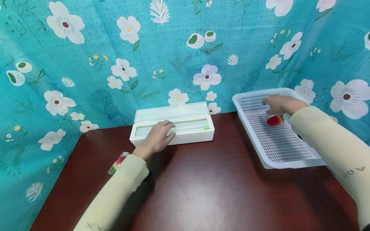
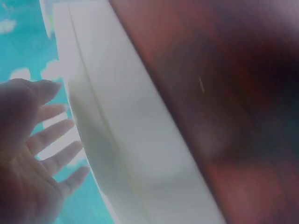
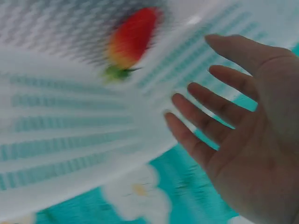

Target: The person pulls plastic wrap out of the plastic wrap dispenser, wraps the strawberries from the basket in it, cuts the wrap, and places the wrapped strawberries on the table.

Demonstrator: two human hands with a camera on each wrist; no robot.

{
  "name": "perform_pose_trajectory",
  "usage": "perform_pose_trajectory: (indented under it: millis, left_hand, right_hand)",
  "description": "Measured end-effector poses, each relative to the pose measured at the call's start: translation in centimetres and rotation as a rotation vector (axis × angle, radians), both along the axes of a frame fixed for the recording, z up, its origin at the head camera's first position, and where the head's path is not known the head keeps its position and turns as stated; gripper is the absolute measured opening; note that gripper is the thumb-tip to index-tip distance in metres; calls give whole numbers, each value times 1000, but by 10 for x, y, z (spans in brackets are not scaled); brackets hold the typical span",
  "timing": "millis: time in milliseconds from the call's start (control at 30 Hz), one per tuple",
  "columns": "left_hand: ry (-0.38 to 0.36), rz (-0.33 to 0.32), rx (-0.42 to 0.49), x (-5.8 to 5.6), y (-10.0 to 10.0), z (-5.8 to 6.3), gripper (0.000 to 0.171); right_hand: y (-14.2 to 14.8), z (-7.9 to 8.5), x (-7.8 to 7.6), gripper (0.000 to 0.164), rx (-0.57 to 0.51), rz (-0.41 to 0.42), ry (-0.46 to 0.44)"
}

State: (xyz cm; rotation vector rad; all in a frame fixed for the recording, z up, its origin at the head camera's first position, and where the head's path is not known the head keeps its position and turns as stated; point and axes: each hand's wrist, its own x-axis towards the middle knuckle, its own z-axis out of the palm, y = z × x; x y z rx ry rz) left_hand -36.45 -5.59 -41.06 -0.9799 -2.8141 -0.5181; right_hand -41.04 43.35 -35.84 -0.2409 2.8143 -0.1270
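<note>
My left hand [image 1: 159,136] is over the front of a long white box [image 1: 190,137] with its lid raised, a clear film window and a green tab on top. In the left wrist view its fingers [image 2: 58,133] are spread and nothing is in them. Over the back of a white perforated basket [image 1: 261,157] reaches my right hand [image 1: 284,104]. A red strawberry [image 1: 275,120] with a green leafy top lies on the basket floor, just below that hand. The right wrist view shows the right fingers [image 3: 210,112] extended, apart from the strawberry [image 3: 133,39].
On the dark red-brown table [image 1: 202,186], a small clear packet [image 1: 119,163] with red and yellow contents lies beside my left forearm. Behind the table hangs a turquoise flowered cloth [image 1: 162,64]. The basket stands at the table's right side.
</note>
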Motion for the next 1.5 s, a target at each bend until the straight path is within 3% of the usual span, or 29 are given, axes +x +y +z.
perform_pose_trajectory:
  millis: [133,267,367,500,633,733,833,1267,1500]
  left_hand:
    - [-26,-13,1,-12,-23,6,21]
    - [-46,-100,-16,-21,-34,11,9]
    - [-22,-146,-52,-24,-36,13,4]
    - [-23,-153,-83,-24,-37,16,5]
    - [-62,-111,-108,-22,-42,14,15]
    - [-70,-99,-114,-20,-45,13,24]
    - [-63,-119,-103,-20,-48,11,28]
    - [-101,-132,-114,-32,-54,9,33]
    - [-20,-132,-165,-32,-58,17,19]
  right_hand:
    - [-29,20,-5,39,55,152,151]
    - [-76,39,1,17,30,253,302]
    - [-118,44,8,7,-15,347,359]
    - [-173,38,19,10,-106,504,343]
    - [-218,22,29,38,-177,624,171]
    - [-238,9,34,54,-163,632,33]
    - [-246,-1,36,59,-130,607,-16]
    - [-258,-24,29,60,-122,567,72]
    - [-258,-21,26,58,-137,551,63]
